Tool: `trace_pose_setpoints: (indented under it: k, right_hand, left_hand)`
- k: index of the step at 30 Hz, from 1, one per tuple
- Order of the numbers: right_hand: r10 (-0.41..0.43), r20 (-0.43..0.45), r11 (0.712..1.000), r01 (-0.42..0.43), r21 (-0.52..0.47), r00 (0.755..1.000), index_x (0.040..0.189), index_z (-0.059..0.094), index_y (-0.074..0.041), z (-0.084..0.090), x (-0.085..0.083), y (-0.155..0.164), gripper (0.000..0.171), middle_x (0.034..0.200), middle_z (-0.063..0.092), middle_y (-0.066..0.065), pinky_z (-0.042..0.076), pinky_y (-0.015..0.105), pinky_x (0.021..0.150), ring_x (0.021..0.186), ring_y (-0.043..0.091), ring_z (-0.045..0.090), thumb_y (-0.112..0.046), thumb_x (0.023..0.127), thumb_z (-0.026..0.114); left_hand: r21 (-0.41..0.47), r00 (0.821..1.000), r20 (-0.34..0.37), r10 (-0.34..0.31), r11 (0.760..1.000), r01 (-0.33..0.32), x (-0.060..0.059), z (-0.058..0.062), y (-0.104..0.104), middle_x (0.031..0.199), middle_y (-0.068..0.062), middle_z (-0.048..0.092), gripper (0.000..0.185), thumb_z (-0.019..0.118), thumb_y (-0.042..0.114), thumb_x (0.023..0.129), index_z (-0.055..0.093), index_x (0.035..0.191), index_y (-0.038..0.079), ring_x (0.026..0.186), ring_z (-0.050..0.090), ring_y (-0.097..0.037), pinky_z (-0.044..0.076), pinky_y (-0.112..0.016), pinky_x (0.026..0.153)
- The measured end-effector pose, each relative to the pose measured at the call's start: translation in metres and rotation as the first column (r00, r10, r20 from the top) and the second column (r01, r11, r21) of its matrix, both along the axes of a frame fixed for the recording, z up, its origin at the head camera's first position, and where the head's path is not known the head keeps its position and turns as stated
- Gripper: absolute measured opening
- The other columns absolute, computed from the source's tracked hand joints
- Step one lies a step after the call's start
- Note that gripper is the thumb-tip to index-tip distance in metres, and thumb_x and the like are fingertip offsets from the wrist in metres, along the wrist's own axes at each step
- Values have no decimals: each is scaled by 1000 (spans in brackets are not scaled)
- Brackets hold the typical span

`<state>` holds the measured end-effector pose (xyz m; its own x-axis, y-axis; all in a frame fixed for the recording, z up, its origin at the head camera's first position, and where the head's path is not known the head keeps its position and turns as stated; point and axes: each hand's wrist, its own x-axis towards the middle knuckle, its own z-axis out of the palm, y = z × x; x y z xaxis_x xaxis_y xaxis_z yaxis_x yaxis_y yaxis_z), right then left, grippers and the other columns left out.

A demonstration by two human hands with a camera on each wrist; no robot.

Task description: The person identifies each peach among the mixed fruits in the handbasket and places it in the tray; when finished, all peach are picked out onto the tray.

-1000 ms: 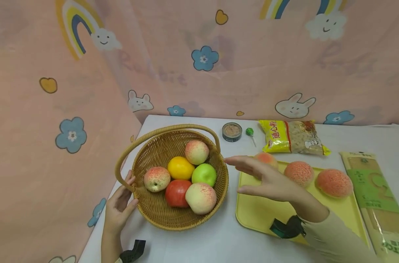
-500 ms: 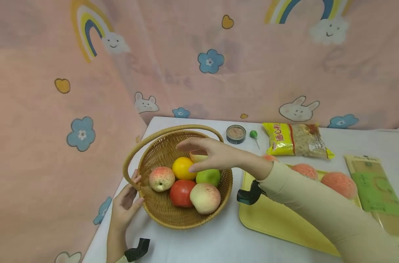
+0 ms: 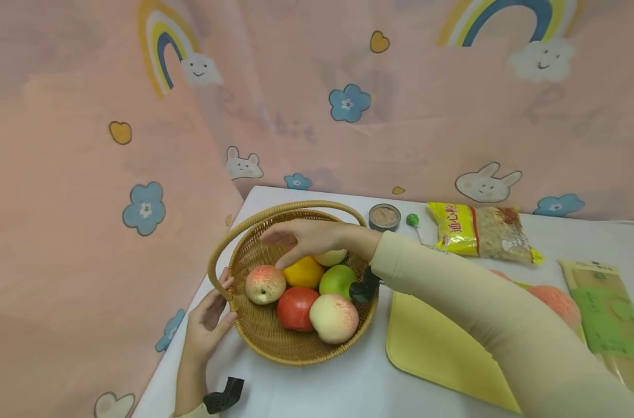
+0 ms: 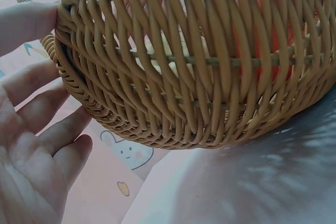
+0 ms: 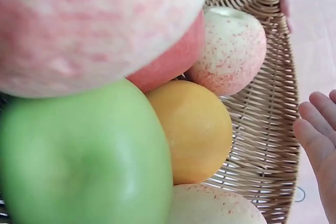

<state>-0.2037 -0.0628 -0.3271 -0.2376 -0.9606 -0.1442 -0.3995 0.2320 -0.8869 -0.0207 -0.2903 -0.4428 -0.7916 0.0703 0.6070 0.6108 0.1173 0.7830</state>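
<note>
A woven wicker basket (image 3: 259,331) with a hoop handle stands at the table's left and holds several fruits. These are a speckled peach (image 3: 265,284), an orange (image 3: 303,271), a green apple (image 3: 338,281), a red tomato (image 3: 296,307) and a front peach (image 3: 334,317). My right hand (image 3: 291,244) hovers over the back of the basket with fingers stretched out, holding nothing and partly hiding a back peach (image 3: 331,256). My left hand (image 3: 215,305) rests open against the basket's left wall by the handle base. The left wrist view shows the basket wall (image 4: 210,66) beside my straight fingers (image 4: 47,145).
A yellow tray (image 3: 442,348) lies right of the basket with a peach (image 3: 559,302) on it, partly behind my arm. A small can (image 3: 384,216), a green lollipop (image 3: 413,220) and a yellow pasta bag (image 3: 481,237) lie at the back. A flat noodle package (image 3: 609,307) lies far right.
My right hand has travelled left from above the tray to over the basket's back fruits. My left hand has stayed against the basket.
</note>
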Motion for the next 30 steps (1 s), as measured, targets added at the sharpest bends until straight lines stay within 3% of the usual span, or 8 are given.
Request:
trace_pose_setpoints:
  k: [4,11,20,30]
  right_hand:
    - [42,24,999,-42,32,999,144,35,-3,-5,-4,-9,67,150,38,13,29,39,116,140,23,35,-22,88,67]
    - [51,-24,988,-47,147,998,143,39,-8,-10,-8,-23,65,148,42,3,32,31,114,137,17,38,-27,87,68]
    - [88,33,979,-92,182,996,143,37,-2,-27,-11,-40,63,148,40,11,31,31,114,137,23,39,-20,89,65]
    - [144,-48,960,-128,251,988,143,39,-3,-37,-11,-46,63,146,44,9,31,31,114,135,20,40,-25,90,64]
  left_hand:
    - [-4,1000,13,-5,1000,5,0,-1,1,147,-36,24,50,54,-18,82,38,129,-24,143,28,-25,31,-25,113]
    - [-23,999,36,20,1000,-20,2,-2,2,148,-33,26,52,53,-21,79,38,129,-23,143,29,-23,31,-24,112]
    - [-25,999,29,26,999,-26,0,-2,1,148,-34,25,51,53,-19,80,40,129,-22,143,29,-24,31,-25,113]
    - [-44,999,20,37,998,-36,0,-3,-3,147,-36,25,51,55,-17,81,40,129,-21,142,29,-25,31,-24,112]
